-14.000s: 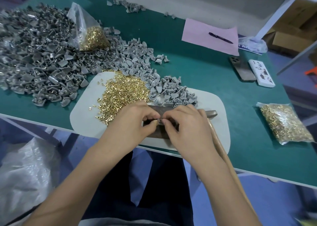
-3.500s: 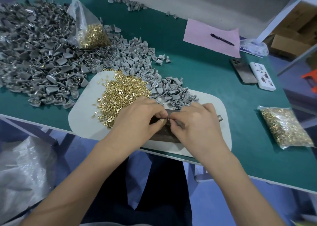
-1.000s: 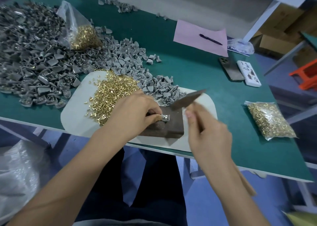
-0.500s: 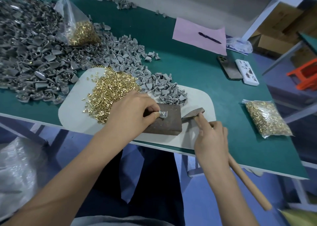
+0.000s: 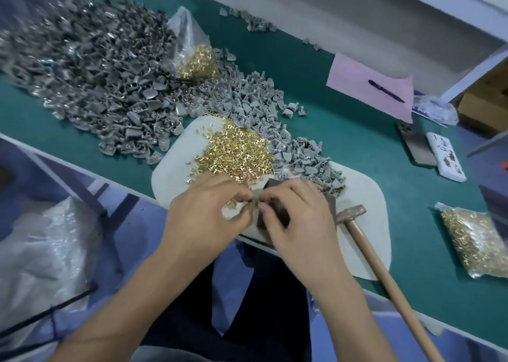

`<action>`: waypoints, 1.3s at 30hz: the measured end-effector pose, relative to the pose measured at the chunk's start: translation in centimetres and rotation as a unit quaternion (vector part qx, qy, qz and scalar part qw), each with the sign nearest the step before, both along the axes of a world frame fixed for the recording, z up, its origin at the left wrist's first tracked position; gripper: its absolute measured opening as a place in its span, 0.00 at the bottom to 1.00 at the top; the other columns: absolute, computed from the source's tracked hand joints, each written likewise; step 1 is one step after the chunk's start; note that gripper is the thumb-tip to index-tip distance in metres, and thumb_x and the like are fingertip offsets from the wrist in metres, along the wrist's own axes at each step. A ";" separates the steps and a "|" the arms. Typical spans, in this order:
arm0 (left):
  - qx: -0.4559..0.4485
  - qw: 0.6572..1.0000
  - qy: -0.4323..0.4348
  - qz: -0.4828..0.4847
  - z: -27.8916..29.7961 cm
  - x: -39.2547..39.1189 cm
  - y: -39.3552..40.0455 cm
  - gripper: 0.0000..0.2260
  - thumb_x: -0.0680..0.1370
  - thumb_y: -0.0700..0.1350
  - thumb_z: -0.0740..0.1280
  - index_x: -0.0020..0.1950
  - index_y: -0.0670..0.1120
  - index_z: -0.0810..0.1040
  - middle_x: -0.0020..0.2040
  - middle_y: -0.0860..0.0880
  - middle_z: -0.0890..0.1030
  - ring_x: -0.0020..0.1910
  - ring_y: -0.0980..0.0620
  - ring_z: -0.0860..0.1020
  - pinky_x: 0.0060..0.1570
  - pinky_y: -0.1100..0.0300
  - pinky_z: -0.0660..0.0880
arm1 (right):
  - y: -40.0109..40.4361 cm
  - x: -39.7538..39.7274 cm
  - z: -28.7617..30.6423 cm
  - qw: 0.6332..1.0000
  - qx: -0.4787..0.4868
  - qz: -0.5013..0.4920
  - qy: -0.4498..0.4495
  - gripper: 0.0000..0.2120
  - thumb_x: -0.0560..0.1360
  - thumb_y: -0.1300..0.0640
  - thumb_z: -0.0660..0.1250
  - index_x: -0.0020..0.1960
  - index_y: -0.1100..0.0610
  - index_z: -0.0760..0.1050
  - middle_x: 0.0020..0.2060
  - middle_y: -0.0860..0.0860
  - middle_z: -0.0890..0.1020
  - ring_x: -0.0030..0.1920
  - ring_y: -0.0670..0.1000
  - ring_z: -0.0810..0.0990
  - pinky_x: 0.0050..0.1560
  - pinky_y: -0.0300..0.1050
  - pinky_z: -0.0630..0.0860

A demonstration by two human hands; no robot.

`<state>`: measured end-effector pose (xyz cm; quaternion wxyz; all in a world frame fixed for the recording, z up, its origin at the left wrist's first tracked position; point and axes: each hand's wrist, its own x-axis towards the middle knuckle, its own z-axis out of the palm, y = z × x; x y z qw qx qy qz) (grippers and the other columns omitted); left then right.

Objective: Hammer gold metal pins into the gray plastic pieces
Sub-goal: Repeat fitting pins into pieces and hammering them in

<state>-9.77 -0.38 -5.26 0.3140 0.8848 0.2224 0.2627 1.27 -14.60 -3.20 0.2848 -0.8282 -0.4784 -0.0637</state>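
My left hand (image 5: 204, 218) and my right hand (image 5: 297, 218) meet over the dark metal block (image 5: 275, 213) on the white mat (image 5: 365, 205). Between their fingertips they pinch a small gray plastic piece (image 5: 255, 201); whether a pin sits in it is hidden by the fingers. A few gold pins (image 5: 231, 204) show under my left fingers. A loose heap of gold pins (image 5: 236, 153) lies on the mat behind the hands, with gray plastic pieces (image 5: 302, 158) beside it. The hammer (image 5: 354, 216) lies on the mat to the right of my right hand, its wooden handle (image 5: 390, 287) reaching over the table edge.
A big pile of gray pieces (image 5: 96, 67) covers the left of the green table (image 5: 343, 131), with an open bag of pins (image 5: 192, 54) on it. Another pin bag (image 5: 478, 243) lies right. Pink paper with pen (image 5: 371, 87), a phone (image 5: 415, 147) and a white case (image 5: 448, 158) lie far right.
My right hand has let go of the hammer, which now lies on the mat, and has joined my left hand on a gray piece. The view has shifted left.
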 end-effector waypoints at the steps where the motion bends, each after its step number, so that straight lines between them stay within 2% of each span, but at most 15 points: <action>1: -0.002 1.000 -0.002 0.020 -0.3 -0.7 0.7 0.03 0.72 0.52 0.73 0.44 0.59 0.82 0.41 0.61 0.78 0.46 0.60 0.73 0.37 0.61 0.74 | 1.1 -0.4 -0.2 1.000 -0.009 0.014 0.012 0.04 0.77 0.57 0.73 0.52 0.53 0.82 0.48 0.47 0.79 0.51 0.54 0.77 0.53 0.55 0.73; 5: 0.007 0.997 0.007 0.080 -1.5 -3.0 3.3 0.04 0.72 0.53 0.73 0.45 0.58 0.81 0.41 0.60 0.78 0.45 0.57 0.74 0.34 0.54 0.76 | 5.7 -1.7 -1.0 0.996 -0.037 0.045 0.065 0.04 0.78 0.55 0.71 0.52 0.51 0.82 0.48 0.46 0.78 0.53 0.52 0.77 0.56 0.55 0.73; 8: 0.006 0.993 0.024 0.119 -2.4 -4.5 5.4 0.05 0.73 0.54 0.74 0.46 0.59 0.80 0.42 0.60 0.77 0.44 0.58 0.73 0.31 0.54 0.75 | 8.9 -2.5 -1.4 0.994 -0.048 0.062 0.078 0.04 0.78 0.54 0.71 0.52 0.50 0.82 0.47 0.46 0.78 0.52 0.51 0.76 0.56 0.54 0.73; 12: 0.014 0.988 0.055 0.140 -3.3 -5.6 7.8 0.04 0.75 0.52 0.73 0.48 0.58 0.80 0.44 0.59 0.77 0.46 0.56 0.73 0.36 0.55 0.75 | 12.5 -3.1 -1.7 0.993 -0.086 0.063 0.053 0.04 0.78 0.52 0.70 0.50 0.49 0.83 0.45 0.47 0.77 0.51 0.52 0.75 0.55 0.54 0.72; 15: 0.016 0.986 0.062 0.156 -3.4 -5.6 9.2 0.07 0.76 0.50 0.72 0.53 0.57 0.81 0.46 0.59 0.78 0.49 0.53 0.74 0.38 0.56 0.74 | 14.9 -2.9 -1.6 0.993 -0.100 0.048 0.033 0.04 0.79 0.51 0.68 0.50 0.48 0.82 0.46 0.46 0.78 0.52 0.51 0.74 0.56 0.53 0.72; 17: 0.010 0.984 0.064 0.167 -3.2 -5.3 9.9 0.08 0.77 0.51 0.71 0.56 0.57 0.80 0.49 0.60 0.79 0.52 0.55 0.74 0.39 0.59 0.70 | 16.4 -2.6 -1.6 0.993 -0.106 0.029 0.039 0.04 0.80 0.50 0.67 0.50 0.47 0.81 0.46 0.44 0.79 0.52 0.49 0.74 0.58 0.52 0.73; 19: 0.014 0.983 0.069 0.167 -2.9 -4.9 10.4 0.08 0.78 0.51 0.70 0.57 0.58 0.81 0.51 0.60 0.79 0.55 0.55 0.74 0.40 0.60 0.70 | 17.8 -2.3 -1.5 0.993 -0.108 0.009 0.044 0.05 0.80 0.50 0.66 0.49 0.47 0.80 0.46 0.43 0.80 0.52 0.48 0.75 0.59 0.52 0.74; 24: 0.016 0.983 0.070 0.171 -2.5 -4.4 11.3 0.09 0.78 0.50 0.70 0.57 0.57 0.82 0.52 0.60 0.81 0.55 0.54 0.75 0.41 0.60 0.72 | 20.3 -1.6 -1.4 0.993 -0.089 -0.011 0.080 0.05 0.79 0.53 0.67 0.48 0.49 0.81 0.43 0.43 0.82 0.49 0.50 0.78 0.53 0.54 0.77; 30: 0.005 0.986 0.057 0.157 -2.5 -4.5 11.2 0.08 0.77 0.48 0.71 0.55 0.57 0.82 0.51 0.60 0.81 0.53 0.54 0.76 0.40 0.55 0.77 | 20.5 -1.3 -1.4 0.989 -0.069 0.013 0.129 0.03 0.78 0.51 0.70 0.47 0.45 0.81 0.42 0.40 0.83 0.47 0.48 0.80 0.52 0.54 0.79; 34: -0.002 0.993 0.077 0.094 -2.6 -4.5 10.6 0.07 0.77 0.50 0.71 0.54 0.59 0.82 0.49 0.60 0.79 0.46 0.61 0.73 0.38 0.61 0.71 | 18.2 0.8 -0.7 0.988 -0.022 -0.019 0.153 0.04 0.80 0.51 0.68 0.49 0.45 0.82 0.42 0.37 0.83 0.42 0.40 0.80 0.47 0.50 0.81; 36: -0.003 0.993 0.100 0.065 -2.6 -4.3 10.2 0.09 0.77 0.51 0.69 0.57 0.60 0.82 0.50 0.60 0.79 0.50 0.59 0.76 0.41 0.58 0.75 | 16.3 2.0 -0.4 0.987 -0.016 -0.039 0.156 0.04 0.80 0.50 0.67 0.49 0.44 0.81 0.43 0.36 0.82 0.36 0.39 0.79 0.43 0.50 0.82; 39: 0.010 0.992 0.117 0.048 -2.3 -3.5 10.0 0.11 0.78 0.51 0.68 0.60 0.60 0.81 0.52 0.59 0.78 0.53 0.57 0.78 0.44 0.54 0.78 | 13.1 2.8 -0.4 0.986 -0.036 -0.044 0.156 0.04 0.80 0.50 0.68 0.50 0.41 0.80 0.43 0.36 0.82 0.32 0.38 0.77 0.37 0.40 0.77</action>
